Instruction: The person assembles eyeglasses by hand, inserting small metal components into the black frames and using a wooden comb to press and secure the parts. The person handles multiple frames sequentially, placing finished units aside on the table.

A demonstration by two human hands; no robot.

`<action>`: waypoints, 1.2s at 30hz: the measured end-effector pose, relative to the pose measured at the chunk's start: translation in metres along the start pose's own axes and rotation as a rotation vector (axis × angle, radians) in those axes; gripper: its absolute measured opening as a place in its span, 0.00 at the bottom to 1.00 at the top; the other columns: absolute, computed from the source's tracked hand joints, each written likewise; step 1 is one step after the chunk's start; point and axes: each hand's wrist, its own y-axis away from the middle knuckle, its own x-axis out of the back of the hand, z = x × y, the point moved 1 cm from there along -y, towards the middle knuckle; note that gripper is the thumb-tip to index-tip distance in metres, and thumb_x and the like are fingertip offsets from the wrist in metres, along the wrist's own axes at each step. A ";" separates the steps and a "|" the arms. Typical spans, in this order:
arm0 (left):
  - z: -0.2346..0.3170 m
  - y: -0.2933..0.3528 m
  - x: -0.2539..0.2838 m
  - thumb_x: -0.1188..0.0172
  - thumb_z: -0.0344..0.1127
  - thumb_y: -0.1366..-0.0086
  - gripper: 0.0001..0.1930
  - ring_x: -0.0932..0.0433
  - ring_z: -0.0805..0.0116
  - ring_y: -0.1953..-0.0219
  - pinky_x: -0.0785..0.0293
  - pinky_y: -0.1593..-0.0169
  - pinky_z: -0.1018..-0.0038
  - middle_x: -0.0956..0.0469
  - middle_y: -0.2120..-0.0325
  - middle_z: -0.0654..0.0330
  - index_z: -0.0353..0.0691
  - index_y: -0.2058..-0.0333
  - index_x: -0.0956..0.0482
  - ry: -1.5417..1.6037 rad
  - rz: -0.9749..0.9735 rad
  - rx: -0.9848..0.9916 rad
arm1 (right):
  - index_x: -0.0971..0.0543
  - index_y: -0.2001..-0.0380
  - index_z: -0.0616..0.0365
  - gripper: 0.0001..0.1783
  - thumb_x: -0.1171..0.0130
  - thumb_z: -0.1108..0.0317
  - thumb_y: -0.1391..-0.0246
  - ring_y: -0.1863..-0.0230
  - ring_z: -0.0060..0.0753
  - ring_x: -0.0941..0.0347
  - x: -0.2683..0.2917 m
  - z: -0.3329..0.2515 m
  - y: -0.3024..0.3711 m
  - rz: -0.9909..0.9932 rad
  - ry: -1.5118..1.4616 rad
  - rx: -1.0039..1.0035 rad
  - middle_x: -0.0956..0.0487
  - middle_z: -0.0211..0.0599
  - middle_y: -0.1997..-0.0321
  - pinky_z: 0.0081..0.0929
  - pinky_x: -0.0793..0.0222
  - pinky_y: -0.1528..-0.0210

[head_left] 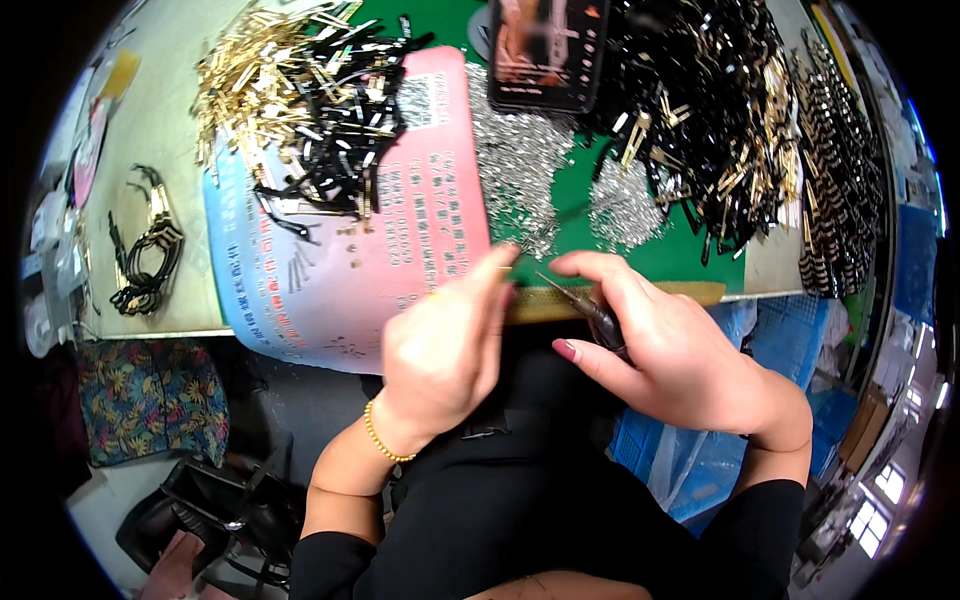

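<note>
My left hand (445,345) pinches a small gold pin (503,267) at the table edge, while my right hand (665,345) grips dark-handled pliers (590,310) (tips aimed at that pin). I judge I'm mid-assembly; next calls for steady alignment beside the silver pin heap (515,165) on the green mat (680,255).

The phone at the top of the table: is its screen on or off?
On. The phone lies on the green mat with a lit, coloured picture across its screen, blurred.
</note>
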 end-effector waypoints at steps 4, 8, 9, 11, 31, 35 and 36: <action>-0.040 0.006 0.036 0.55 0.26 0.24 0.11 0.20 0.73 0.65 0.22 0.55 0.75 0.17 0.58 0.51 0.32 0.45 0.33 0.586 0.386 0.446 | 0.27 0.52 0.63 0.14 0.45 0.67 0.38 0.64 0.60 0.22 -0.008 -0.006 -0.058 0.155 0.218 0.258 0.22 0.51 0.62 0.50 0.25 0.62; -0.084 0.001 0.074 0.53 0.22 0.27 0.09 0.29 0.76 0.66 0.27 0.52 0.76 0.27 0.58 0.58 0.31 0.52 0.26 0.160 0.480 0.478 | 0.27 0.57 0.64 0.12 0.42 0.68 0.40 0.62 0.58 0.20 -0.018 -0.032 -0.139 0.313 0.490 0.260 0.19 0.52 0.63 0.49 0.24 0.62; -0.085 -0.002 0.082 0.51 0.22 0.28 0.10 0.35 0.80 0.69 0.27 0.58 0.80 0.32 0.61 0.64 0.30 0.54 0.22 0.113 0.508 0.486 | 0.28 0.62 0.65 0.12 0.40 0.68 0.42 0.65 0.60 0.20 -0.022 -0.030 -0.157 0.440 0.538 0.342 0.19 0.53 0.66 0.51 0.24 0.65; -0.096 0.001 0.098 0.46 0.26 0.27 0.09 0.39 0.84 0.72 0.32 0.68 0.84 0.34 0.68 0.67 0.30 0.53 0.20 0.027 0.422 0.570 | 0.28 0.63 0.65 0.14 0.38 0.66 0.42 0.65 0.59 0.20 -0.020 -0.030 -0.173 0.432 0.592 0.365 0.19 0.52 0.68 0.50 0.24 0.65; -0.085 -0.064 0.097 0.38 0.20 0.40 0.09 0.23 0.54 0.68 0.27 0.64 0.64 0.25 0.71 0.53 0.38 0.61 0.21 -0.183 0.174 0.018 | 0.22 0.66 0.67 0.16 0.40 0.60 0.40 0.66 0.52 0.19 0.016 -0.063 -0.147 0.288 0.030 0.262 0.19 0.52 0.70 0.42 0.25 0.62; -0.104 -0.014 0.103 0.47 0.32 0.24 0.07 0.32 0.77 0.73 0.34 0.68 0.78 0.25 0.69 0.63 0.34 0.57 0.24 0.050 0.417 0.458 | 0.22 0.64 0.64 0.14 0.39 0.61 0.39 0.63 0.51 0.19 -0.007 -0.046 -0.163 0.299 0.357 0.282 0.17 0.47 0.66 0.42 0.24 0.61; -0.101 -0.004 0.103 0.50 0.36 0.21 0.10 0.35 0.83 0.72 0.37 0.69 0.83 0.26 0.68 0.67 0.35 0.54 0.25 0.169 0.400 0.607 | 0.21 0.67 0.64 0.14 0.39 0.60 0.41 0.65 0.54 0.18 -0.017 -0.050 -0.168 0.359 0.424 0.380 0.18 0.49 0.69 0.47 0.22 0.61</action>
